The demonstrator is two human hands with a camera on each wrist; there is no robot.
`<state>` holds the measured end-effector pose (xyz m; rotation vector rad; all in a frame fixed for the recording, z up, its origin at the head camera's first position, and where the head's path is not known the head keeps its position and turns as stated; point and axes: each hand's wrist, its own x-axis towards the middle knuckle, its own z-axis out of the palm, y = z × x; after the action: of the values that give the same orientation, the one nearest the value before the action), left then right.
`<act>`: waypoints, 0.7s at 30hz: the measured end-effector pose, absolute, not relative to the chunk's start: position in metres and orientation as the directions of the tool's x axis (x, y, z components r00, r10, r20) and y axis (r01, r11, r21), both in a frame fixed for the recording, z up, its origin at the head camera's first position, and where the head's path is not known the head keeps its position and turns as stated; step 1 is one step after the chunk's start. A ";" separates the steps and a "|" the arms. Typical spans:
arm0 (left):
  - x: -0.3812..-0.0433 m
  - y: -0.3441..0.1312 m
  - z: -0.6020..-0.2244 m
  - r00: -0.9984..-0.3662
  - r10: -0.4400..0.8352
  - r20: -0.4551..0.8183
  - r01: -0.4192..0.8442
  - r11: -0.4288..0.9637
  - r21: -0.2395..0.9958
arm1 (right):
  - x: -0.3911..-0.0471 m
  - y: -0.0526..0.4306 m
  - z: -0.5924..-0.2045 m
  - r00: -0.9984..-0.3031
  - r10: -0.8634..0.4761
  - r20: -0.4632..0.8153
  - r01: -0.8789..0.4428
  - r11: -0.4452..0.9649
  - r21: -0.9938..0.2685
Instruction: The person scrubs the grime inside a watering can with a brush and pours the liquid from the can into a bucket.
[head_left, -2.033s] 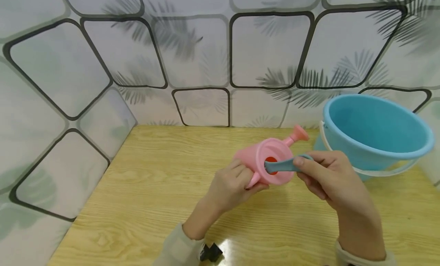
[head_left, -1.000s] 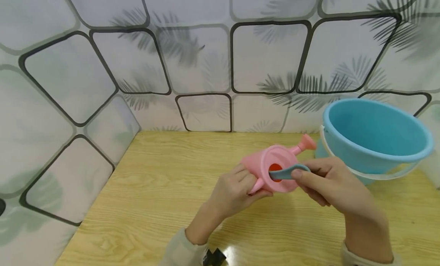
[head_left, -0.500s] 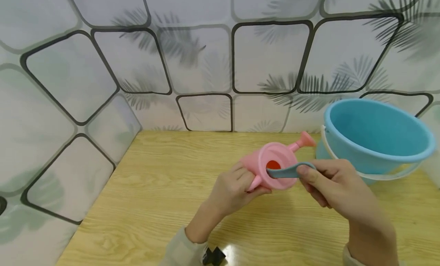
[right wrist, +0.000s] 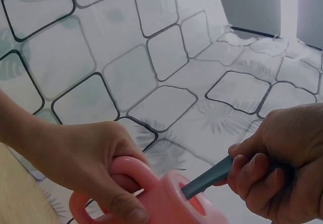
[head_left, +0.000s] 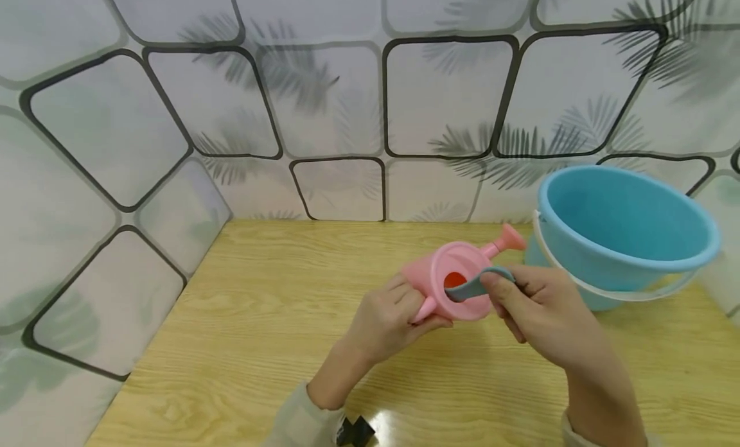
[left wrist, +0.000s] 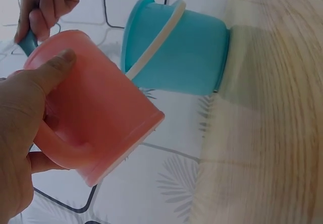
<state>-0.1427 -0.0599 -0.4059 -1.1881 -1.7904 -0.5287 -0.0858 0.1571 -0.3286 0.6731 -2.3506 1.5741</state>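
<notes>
The pink watering can [head_left: 417, 272] is held tilted above the counter [head_left: 243, 318], near the blue bucket [head_left: 601, 261], the left grip [head_left: 384, 318] curled round its loop handle with the thumb against the body. The right grip [head_left: 546, 312] pinches a blue-grey utensil [head_left: 471, 289], its far end hidden inside the can's opening. The can looks like smooth, stiff plastic, probably light and slightly slippery, so the handle seems the surest hold.
</notes>
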 end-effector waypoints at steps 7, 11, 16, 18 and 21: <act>-0.143 -0.063 -0.404 -0.127 0.511 0.850 0.893 0.433 -0.127 | -0.079 0.154 -0.329 -0.882 -0.185 0.432 -0.470 0.384 -0.795; -0.144 -0.064 -0.405 -0.127 0.515 0.848 0.882 0.450 -0.142 | -0.081 0.154 -0.328 -0.901 -0.199 0.384 -0.432 0.380 -0.818; -0.144 -0.066 -0.406 -0.134 0.511 0.849 0.868 0.474 -0.149 | -0.086 0.157 -0.329 -0.908 -0.236 0.346 -0.411 0.343 -0.845; -0.144 -0.067 -0.406 -0.140 0.509 0.849 0.866 0.479 -0.144 | -0.085 0.161 -0.329 -0.904 -0.220 0.366 -0.421 0.314 -0.851; -0.143 -0.065 -0.408 -0.141 0.514 0.846 0.866 0.478 -0.146 | -0.085 0.161 -0.329 -0.910 -0.207 0.359 -0.407 0.277 -0.870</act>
<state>-0.1434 -0.0652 -0.4076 -1.1672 -1.8015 -0.4784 -0.0847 0.1608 -0.3290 0.5755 -2.3652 1.6947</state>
